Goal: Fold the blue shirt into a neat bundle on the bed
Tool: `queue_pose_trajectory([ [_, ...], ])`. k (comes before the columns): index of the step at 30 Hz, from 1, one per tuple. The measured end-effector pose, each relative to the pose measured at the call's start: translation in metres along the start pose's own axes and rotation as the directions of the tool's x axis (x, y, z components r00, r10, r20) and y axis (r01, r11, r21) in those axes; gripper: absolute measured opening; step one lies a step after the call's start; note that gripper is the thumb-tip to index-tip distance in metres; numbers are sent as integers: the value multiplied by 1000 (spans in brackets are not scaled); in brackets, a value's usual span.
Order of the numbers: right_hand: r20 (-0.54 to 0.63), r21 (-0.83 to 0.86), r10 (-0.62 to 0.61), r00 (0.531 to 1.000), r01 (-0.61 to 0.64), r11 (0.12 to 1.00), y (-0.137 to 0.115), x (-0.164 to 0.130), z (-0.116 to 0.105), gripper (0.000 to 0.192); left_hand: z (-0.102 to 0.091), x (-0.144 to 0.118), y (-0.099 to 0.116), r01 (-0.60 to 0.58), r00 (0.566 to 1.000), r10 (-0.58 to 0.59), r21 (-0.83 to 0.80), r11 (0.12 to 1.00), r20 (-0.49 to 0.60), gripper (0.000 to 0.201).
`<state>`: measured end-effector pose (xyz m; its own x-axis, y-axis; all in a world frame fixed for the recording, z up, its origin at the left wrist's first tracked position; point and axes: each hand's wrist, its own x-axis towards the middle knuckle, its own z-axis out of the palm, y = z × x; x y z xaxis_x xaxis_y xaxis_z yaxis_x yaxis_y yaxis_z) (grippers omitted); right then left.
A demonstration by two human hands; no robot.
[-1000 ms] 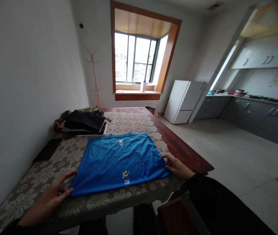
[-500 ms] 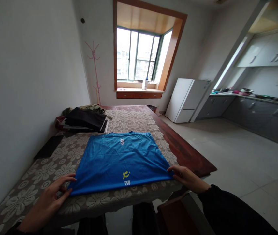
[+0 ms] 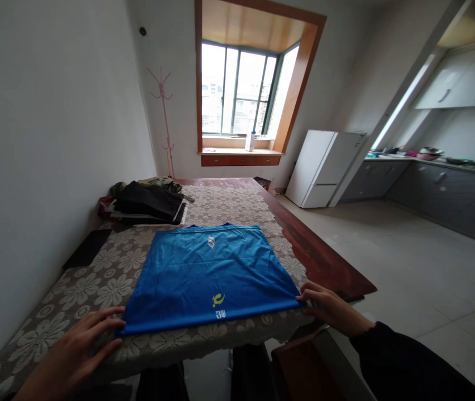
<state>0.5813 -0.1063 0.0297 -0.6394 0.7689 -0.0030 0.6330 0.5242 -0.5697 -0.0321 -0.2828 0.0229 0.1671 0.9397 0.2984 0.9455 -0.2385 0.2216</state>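
Note:
A blue shirt (image 3: 204, 273), folded into a broad flat shape, lies on the patterned tablecloth (image 3: 82, 287). It carries a white mark near its far edge and a yellow-green emblem with white characters near its close edge. My left hand (image 3: 81, 348) is at the shirt's near left corner, fingers apart, with the fingertips at its edge and the thumb on the cloth. At the near right corner my right hand (image 3: 329, 306) has its thumb and fingers closed on the shirt's edge.
Behind the shirt, a pile of dark folded clothes (image 3: 149, 201) sits by the left wall. A flat black item (image 3: 87, 249) lies nearer on the left. The table's red-brown wooden edge (image 3: 324, 253) runs along the right. A white fridge (image 3: 314, 170) stands beyond.
My left hand has loosened from the shirt's corner, its thumb now away from the fabric. My right hand stays at its corner. The view has shifted slightly.

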Motion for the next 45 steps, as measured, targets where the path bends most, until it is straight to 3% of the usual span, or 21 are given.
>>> queue_pose_trajectory([
  [6, -16, 6, -58, 998, 58, 998, 5, 4, -1, 31, 1, 6, -4, -202, 975, 209, 82, 976, -80, 18],
  [9, -77, -57, -133, 988, 128, 990, 8, 4, 1, 27, 3, 9, -2, -234, 965, 235, 23, 972, -118, 20],
  [12, -204, -67, -191, 960, 181, 981, 9, 1, 5, 23, 8, 7, 5, -138, 980, 125, -81, 987, -153, 25],
  [15, -324, 50, -166, 931, 192, 980, 7, -4, 9, 24, 13, 1, 17, 46, 977, -89, -221, 974, -191, 27],
  [18, -401, 243, -44, 915, 153, 958, 0, -6, 12, 29, 15, -2, 30, 225, 929, -314, -377, 898, -194, 24],
  [21, -493, 362, 119, 862, 79, 929, -5, 1, 12, 32, 12, 8, 40, 350, 843, -483, -443, 825, -234, 24],
  [25, -623, 387, 266, 736, -5, 922, -5, 36, 8, 31, 1, 49, 41, 447, 755, -576, -397, 801, -312, 32],
  [27, -688, 360, 284, 668, -26, 933, -2, 65, 4, 31, -4, 81, 35, 475, 734, -605, -402, 783, -309, 34],
  [30, -716, 312, 324, 618, -131, 941, 3, 119, -8, 37, -5, 140, 19, 502, 720, -616, -373, 780, -319, 33],
  [32, -658, 199, 354, 664, -301, 933, 7, 157, -16, 42, 0, 178, 6, 553, 727, -626, -299, 778, -284, 32],
  [36, -597, 102, 382, 705, -405, 909, 13, 212, -18, 32, 25, 230, -16, 633, 728, -660, -187, 751, -186, 30],
  [41, -525, -45, 425, 738, -522, 852, 24, 232, 1, 25, 56, 241, -28, 644, 747, -653, -104, 758, -128, 33],
  [45, -496, -148, 434, 752, -566, 811, 31, 232, 7, 29, 64, 238, -36, 621, 773, -625, -75, 780, -105, 39],
])
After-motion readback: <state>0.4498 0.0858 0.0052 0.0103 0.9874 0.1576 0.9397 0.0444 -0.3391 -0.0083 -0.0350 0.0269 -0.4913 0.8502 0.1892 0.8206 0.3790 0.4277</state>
